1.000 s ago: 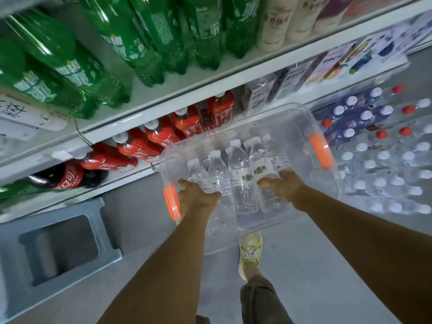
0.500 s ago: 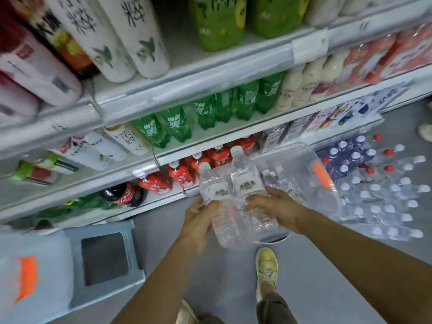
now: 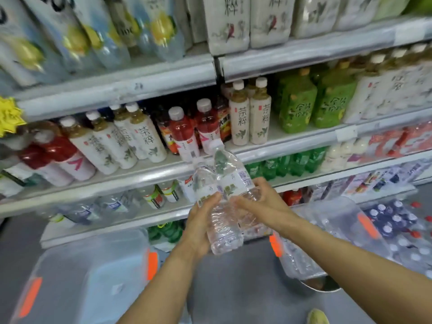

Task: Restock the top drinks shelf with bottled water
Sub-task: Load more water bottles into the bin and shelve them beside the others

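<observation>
I hold two clear water bottles with white labels side by side in front of the shelves, caps up and tilted away from me. My left hand (image 3: 202, 226) grips the left water bottle (image 3: 205, 183) from the side and below. My right hand (image 3: 259, 204) wraps the right water bottle (image 3: 230, 176) near its middle. The bottles' lower ends (image 3: 225, 232) show between my palms. Below right, a clear plastic bin (image 3: 336, 220) with orange handles holds more water bottles. The highest shelf in view (image 3: 117, 76) carries large pale bottles.
Shelves ahead hold white tea bottles (image 3: 145, 139), red drinks (image 3: 184, 132), green tea bottles (image 3: 299, 106) and green soda lower down. A clear bin lid (image 3: 88, 277) with orange clips lies lower left. Shrink-wrapped water packs (image 3: 406, 232) stand on the floor at right.
The two bottles have come up out of the bin and risen in front of the higher shelves. My view has tilted upward, and the bin now sits low at the right.
</observation>
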